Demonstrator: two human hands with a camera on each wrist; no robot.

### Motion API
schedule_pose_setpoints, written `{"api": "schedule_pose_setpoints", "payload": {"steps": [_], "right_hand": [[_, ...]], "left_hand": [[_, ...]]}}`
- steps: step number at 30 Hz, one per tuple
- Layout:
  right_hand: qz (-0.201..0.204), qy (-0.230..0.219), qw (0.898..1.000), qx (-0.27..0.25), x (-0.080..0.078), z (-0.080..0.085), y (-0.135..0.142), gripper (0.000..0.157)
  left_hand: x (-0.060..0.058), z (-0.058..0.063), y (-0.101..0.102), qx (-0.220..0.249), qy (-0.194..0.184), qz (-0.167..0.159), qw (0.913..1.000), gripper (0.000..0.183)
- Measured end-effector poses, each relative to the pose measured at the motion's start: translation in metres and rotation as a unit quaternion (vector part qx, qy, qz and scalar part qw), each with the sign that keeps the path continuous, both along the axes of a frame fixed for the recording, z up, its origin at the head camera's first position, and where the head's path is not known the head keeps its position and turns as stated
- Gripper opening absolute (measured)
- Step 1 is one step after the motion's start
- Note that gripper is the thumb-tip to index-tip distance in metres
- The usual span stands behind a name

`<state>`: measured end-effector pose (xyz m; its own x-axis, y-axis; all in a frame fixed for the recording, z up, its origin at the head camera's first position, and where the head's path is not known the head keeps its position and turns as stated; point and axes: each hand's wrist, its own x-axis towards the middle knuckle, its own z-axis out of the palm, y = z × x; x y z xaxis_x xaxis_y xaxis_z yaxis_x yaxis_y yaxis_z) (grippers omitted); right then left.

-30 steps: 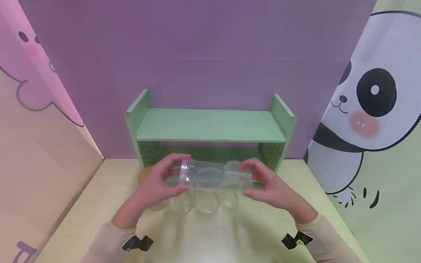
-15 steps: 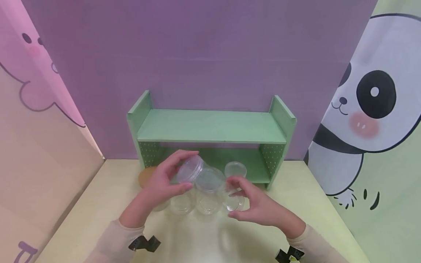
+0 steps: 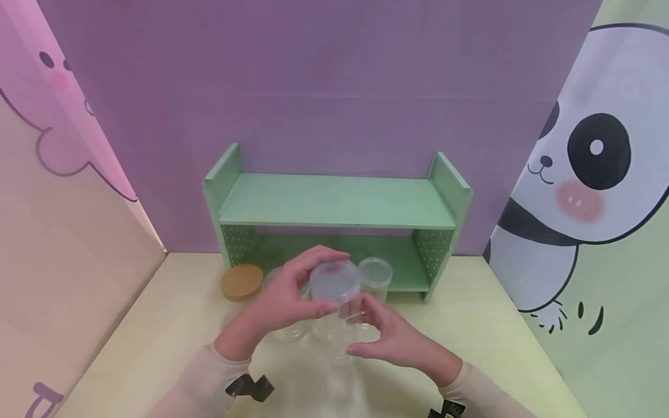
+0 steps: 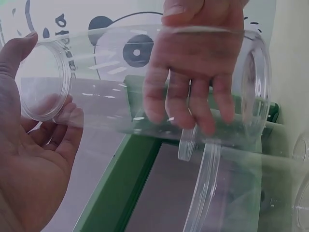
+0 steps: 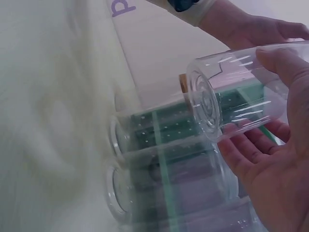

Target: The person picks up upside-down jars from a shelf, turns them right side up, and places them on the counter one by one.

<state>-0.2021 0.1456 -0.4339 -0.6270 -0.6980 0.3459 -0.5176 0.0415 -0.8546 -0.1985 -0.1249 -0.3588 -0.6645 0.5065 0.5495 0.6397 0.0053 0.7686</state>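
Observation:
A clear, see-through jar (image 3: 338, 328) is held between both hands, roughly upright above the table. My left hand (image 3: 292, 296) grips its upper end around the clear lid (image 3: 336, 281), thumb in front. Lower down, my right hand (image 3: 394, 338) holds the jar's body, its thumb and fingers on opposite sides. In the right wrist view the jar's round base (image 5: 205, 104) sticks out past the right hand (image 5: 270, 169). Through the jar wall (image 4: 111, 104), the left wrist view shows the right hand's fingers (image 4: 198, 96). Nothing can be seen inside the jar.
Behind the hands stand a jar with a tan lid (image 3: 241, 281), a clear jar partly hidden by the left hand, and another clear jar (image 3: 375, 271) at right. A green two-tier shelf (image 3: 334, 200) stands at the back against a purple wall (image 3: 334, 87).
The jar has swung from lying sideways to roughly upright, lid end up. My right hand has moved down and left with its lower end; my left hand has moved right.

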Motion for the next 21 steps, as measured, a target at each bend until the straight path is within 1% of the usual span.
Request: {"api": "schedule_pose_setpoints", "payload": {"steps": [2, 5, 14, 21], "right_hand": [[-0.004, -0.008, 1.000, 0.001, 0.000, -0.002, -0.001, 0.084], [-0.008, -0.009, 1.000, -0.005, 0.001, -0.004, -0.003, 0.090], [-0.019, 0.000, 1.000, -0.019, 0.000, -0.010, -0.006, 0.095], [-0.018, 0.009, 0.999, -0.029, -0.001, -0.012, -0.008, 0.094]], "left_hand": [[0.000, 0.000, 0.003, 0.001, 0.003, -0.003, 1.0000, 0.070], [-0.001, 0.001, 0.005, 0.004, 0.006, -0.005, 1.0000, 0.071], [-0.001, 0.001, 0.008, 0.002, -0.002, 0.006, 1.0000, 0.073], [-0.002, -0.001, 0.006, -0.007, -0.010, 0.002, 0.9999, 0.077]]}}
